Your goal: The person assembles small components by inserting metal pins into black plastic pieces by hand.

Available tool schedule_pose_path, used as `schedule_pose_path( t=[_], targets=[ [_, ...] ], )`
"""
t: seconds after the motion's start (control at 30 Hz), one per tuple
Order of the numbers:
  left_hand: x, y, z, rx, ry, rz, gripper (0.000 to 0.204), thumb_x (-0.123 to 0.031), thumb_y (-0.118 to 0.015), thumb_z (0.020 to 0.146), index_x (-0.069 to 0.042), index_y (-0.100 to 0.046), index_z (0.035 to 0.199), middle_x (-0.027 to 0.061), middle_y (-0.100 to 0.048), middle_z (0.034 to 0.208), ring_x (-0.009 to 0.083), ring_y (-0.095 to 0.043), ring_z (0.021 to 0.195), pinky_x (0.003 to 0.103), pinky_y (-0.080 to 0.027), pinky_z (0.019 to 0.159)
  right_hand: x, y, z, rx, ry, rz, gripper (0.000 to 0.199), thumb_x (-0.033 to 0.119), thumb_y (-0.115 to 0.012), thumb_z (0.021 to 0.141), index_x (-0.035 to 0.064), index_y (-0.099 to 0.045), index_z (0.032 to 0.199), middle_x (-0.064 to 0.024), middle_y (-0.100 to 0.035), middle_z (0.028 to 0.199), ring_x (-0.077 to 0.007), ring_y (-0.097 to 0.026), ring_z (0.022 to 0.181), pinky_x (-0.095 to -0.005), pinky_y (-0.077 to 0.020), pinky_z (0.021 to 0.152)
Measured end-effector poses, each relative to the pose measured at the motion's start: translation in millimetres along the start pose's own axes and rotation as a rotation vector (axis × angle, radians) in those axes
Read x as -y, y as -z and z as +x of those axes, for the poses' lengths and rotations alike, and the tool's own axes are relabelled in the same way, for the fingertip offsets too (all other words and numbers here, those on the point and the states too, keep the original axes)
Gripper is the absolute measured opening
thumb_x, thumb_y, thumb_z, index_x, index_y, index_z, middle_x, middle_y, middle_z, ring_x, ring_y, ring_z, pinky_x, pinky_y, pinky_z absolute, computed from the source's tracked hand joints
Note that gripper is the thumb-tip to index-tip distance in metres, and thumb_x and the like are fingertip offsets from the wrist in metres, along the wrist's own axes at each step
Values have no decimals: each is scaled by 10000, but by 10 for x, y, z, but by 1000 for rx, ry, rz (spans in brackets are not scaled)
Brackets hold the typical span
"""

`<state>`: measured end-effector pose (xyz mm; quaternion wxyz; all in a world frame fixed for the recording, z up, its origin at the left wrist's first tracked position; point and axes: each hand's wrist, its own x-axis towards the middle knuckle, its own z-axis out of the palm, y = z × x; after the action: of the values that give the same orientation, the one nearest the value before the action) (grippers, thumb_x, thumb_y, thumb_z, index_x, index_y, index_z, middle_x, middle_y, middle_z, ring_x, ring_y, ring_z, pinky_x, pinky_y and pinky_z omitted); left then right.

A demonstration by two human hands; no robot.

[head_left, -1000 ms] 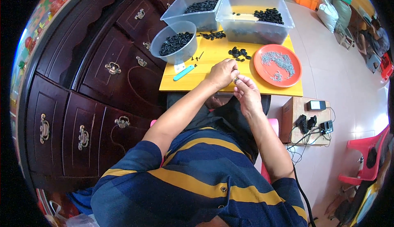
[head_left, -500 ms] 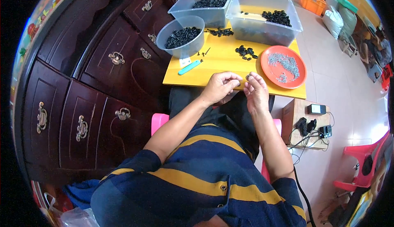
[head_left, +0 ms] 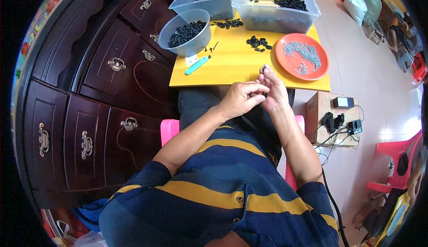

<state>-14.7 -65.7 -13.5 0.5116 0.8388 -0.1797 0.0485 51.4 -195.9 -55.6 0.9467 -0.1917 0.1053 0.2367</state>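
My left hand is closed in a pinch, with a small black part showing at its fingertips, against the palm of my right hand. Between the thumb and forefinger of my right hand sits another small dark piece; its exact shape is too small to tell. Both hands are together just in front of the near edge of the yellow table. Beyond them lies a loose pile of black oval parts. To the right, a red plate carries many small silvery metal pieces.
A round clear tub and two clear bins hold black parts. Nearer are a turquoise-handled tool and a few small dark bits. A wooden box with adapters and cables stands right; dark drawers flank the left.
My left hand has moved right, against my right palm. The right fingers point more upward, still pinching the dark piece. The table sits higher in view.
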Motion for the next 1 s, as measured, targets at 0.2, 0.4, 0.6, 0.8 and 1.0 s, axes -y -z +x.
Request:
schedule_pose_path(
  t=[0.2,0.4,0.6,0.8,1.0],
  targets=[
    [-36,0,8,42,23,-5,252,15,-674,834,-39,-688,1080,-33,-560,816,31,-519,687,209,-452,626,12,30,3,31,-12,7,269,103,-691,896,109,-600,1149,-18,-679,964,-109,-622,787,-275,-541,743],
    [79,-10,-33,16,171,-216,190,12,-626,878,-11,-663,1063,-39,-571,839,20,-521,669,198,-463,618,-13,0,13,33,-38,35,254,69,-657,908,109,-587,1149,-16,-671,955,-108,-613,787,-279,-534,734],
    [51,167,-23,-10,220,-413,175,-38,-573,916,-28,-630,1081,-14,-615,835,39,-547,646,197,-470,584,-1,24,48,38,-15,6,258,96,-672,907,118,-595,1152,5,-674,955,-91,-623,799,-269,-532,745],
    [4,289,-43,-164,253,-486,142,-53,-586,922,-23,-639,1049,-9,-621,824,45,-550,634,204,-473,579,15,-65,-48,7,-46,-105,247,140,-659,927,147,-582,1162,44,-666,970,-67,-621,788,-242,-515,728],
    [-31,361,-54,-150,251,-534,169,-42,-634,911,-13,-647,1078,-9,-640,870,45,-570,667,207,-501,618,0,-44,-44,41,-11,-149,235,141,-658,929,143,-575,1149,46,-652,957,-72,-612,774,-246,-516,708]
  ],
)
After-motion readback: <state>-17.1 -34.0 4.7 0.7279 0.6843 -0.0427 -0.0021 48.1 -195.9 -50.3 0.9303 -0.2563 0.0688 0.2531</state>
